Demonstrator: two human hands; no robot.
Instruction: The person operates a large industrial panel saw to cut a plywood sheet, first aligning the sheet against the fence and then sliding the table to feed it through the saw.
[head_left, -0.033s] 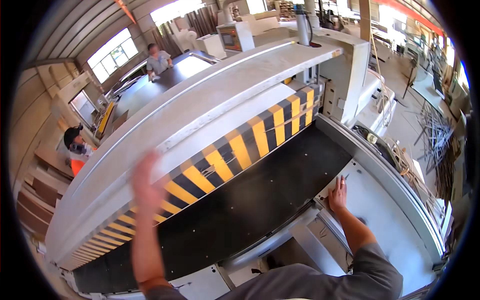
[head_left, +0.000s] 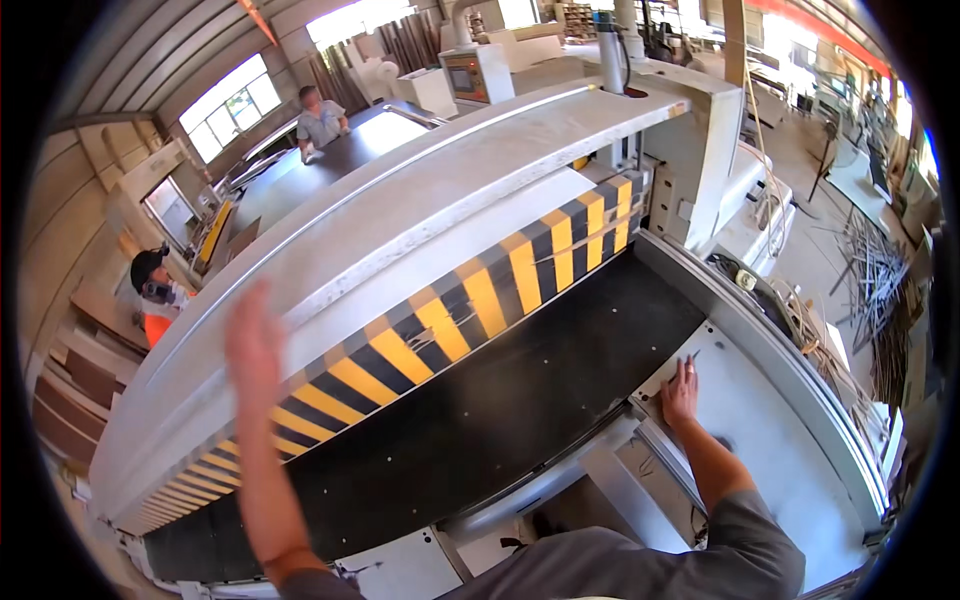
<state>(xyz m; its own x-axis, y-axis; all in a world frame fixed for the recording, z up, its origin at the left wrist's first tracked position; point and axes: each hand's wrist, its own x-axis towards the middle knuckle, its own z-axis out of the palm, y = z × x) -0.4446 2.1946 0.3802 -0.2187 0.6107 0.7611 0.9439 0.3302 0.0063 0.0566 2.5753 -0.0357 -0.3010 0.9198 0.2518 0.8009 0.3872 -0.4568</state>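
Observation:
My left hand [head_left: 254, 345] is raised in front of a long pale machine beam [head_left: 420, 195]. Motion smears its fingers, but they look stretched out, and nothing shows in it. My right hand [head_left: 680, 392] rests with fingers apart on a grey metal side table [head_left: 775, 440]; a ring shows on one finger. A small dark spot lies by its fingertips, too small to name. Between my arms runs a long black bed [head_left: 470, 410] dotted with pale spots. Above the bed, the beam's lower face carries a yellow and black striped band [head_left: 480, 300].
A person in grey [head_left: 320, 122] stands at a dark sheet-topped table [head_left: 290, 185] beyond the beam. Another person, wearing a cap and orange [head_left: 155, 290], is at the left. A metal rail [head_left: 800, 370] borders the side table; thin scrap strips [head_left: 868, 275] lie beyond it.
My left hand has moved left along the front of the beam, still raised. My right hand stays on the side table, its fingers shifted slightly.

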